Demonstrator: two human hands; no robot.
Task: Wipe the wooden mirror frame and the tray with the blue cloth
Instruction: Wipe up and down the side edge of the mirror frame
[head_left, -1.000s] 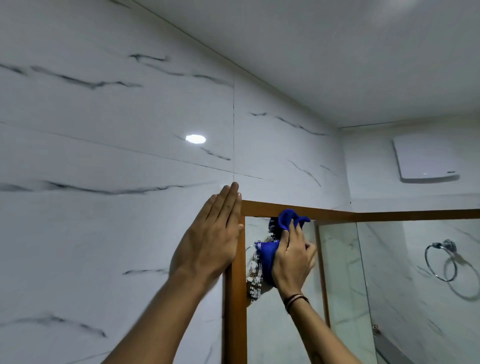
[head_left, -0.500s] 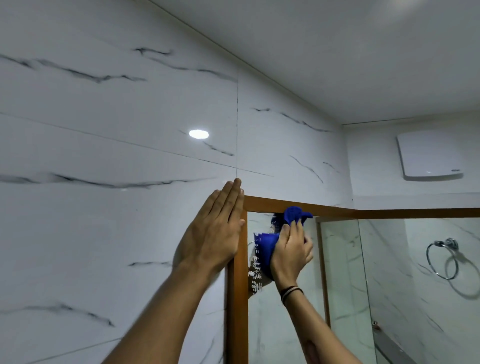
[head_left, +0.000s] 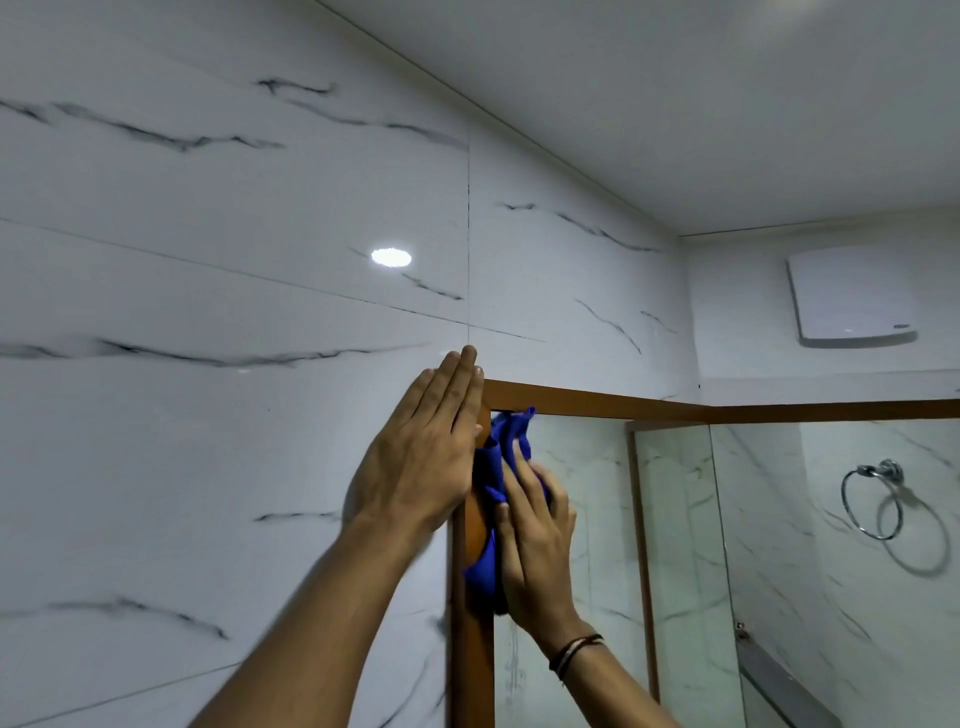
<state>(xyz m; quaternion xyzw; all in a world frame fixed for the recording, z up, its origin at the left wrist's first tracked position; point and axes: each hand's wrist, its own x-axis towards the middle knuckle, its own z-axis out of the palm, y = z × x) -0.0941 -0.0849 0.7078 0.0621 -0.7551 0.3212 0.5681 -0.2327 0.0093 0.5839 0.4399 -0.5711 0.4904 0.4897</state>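
The wooden mirror frame (head_left: 587, 401) hangs on a white marble wall; I see its top rail and its left upright. My right hand (head_left: 535, 540) presses the blue cloth (head_left: 488, 519) against the left upright just below the top left corner. The cloth bunches up to the corner and hangs down past my palm. My left hand (head_left: 421, 457) lies flat on the wall beside the frame's corner, fingers together and straight, fingertips overlapping the corner. The tray is not in view.
The mirror glass (head_left: 582, 519) reflects the tiled room. A chrome towel ring (head_left: 872, 499) hangs on the right wall, with a white vent cover (head_left: 852, 296) above it. The ceiling is close overhead.
My right hand has slid the cloth left, from the mirror glass near the top rail onto the left upright. The left hand stays flat at the corner.
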